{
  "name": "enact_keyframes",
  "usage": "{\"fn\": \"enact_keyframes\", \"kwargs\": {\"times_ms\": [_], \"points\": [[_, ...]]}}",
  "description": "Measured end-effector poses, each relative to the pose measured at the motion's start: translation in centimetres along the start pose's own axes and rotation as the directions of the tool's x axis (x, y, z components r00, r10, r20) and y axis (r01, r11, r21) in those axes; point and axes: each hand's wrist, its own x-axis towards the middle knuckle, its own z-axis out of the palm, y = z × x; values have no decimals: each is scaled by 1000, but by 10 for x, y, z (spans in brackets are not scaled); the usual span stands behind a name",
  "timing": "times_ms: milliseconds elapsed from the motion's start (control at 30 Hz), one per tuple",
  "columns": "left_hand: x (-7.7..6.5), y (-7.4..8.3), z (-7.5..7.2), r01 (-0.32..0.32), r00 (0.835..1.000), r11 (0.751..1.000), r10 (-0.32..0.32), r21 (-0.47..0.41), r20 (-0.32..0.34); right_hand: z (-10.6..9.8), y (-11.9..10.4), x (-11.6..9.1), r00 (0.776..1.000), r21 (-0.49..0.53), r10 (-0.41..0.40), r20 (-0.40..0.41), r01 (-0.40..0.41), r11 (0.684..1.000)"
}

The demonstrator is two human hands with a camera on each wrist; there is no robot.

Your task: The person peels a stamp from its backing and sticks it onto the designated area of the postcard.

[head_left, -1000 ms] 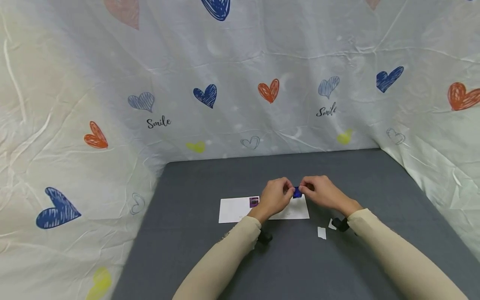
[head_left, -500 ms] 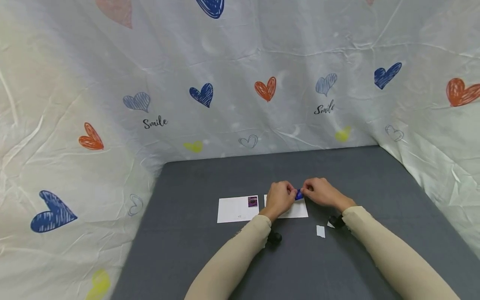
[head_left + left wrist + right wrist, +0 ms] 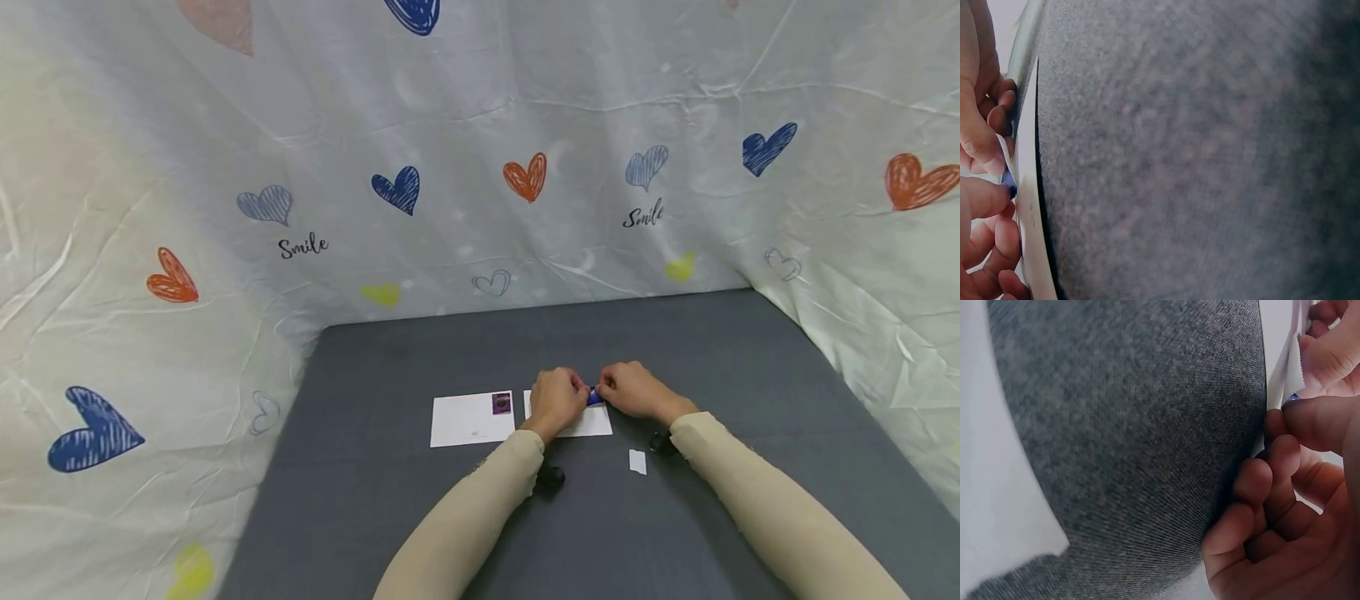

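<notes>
A small blue stamp (image 3: 595, 397) is at the top right corner of the right-hand white envelope (image 3: 581, 427). My left hand (image 3: 557, 398) pinches its left side, while my right hand (image 3: 632, 389) pinches the right side. Seen from the right wrist, the stamp's pale, toothed edge (image 3: 1296, 372) stands tilted over the envelope. From the left wrist, only a sliver of blue stamp (image 3: 1007, 179) shows between the fingertips. The left hand covers part of that envelope. Whether the stamp touches the paper, I cannot tell.
To the left lies a second white envelope (image 3: 463, 423) bearing a purple stamp (image 3: 501, 404). A white paper scrap (image 3: 637, 462) lies nearer on the grey table (image 3: 375, 467). A heart-printed curtain (image 3: 450, 250) hangs behind and along the sides.
Both hands have come down slightly with the stamp, and it looks more tilted, showing less of its blue face. The left hand has shifted right, uncovering the gap between the envelopes.
</notes>
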Motion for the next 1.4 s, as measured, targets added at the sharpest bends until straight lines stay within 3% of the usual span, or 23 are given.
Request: {"fn": "enact_keyframes", "kwargs": {"times_ms": [300,800,933,1167,1400], "points": [[1,0,-2,15,999,1000,-15,-14,37,-5,-8,-4,1000,6,-4,2,4,1000],[0,-3,2,15,1000,1000,-16,23,22,6,-7,-2,999,-36,31,-41,-32,999],[0,-5,2,-33,999,999,32,18,44,-3,-18,-10,998,-29,24,-57,-26,999],[-1,-5,1,-76,994,996,72,40,80,-37,-57,-30,990,11,-113,-82,114,993],[-1,-7,0,-92,991,995,89,29,103,-42,-58,-35,993,28,-114,-38,115,993]]}}
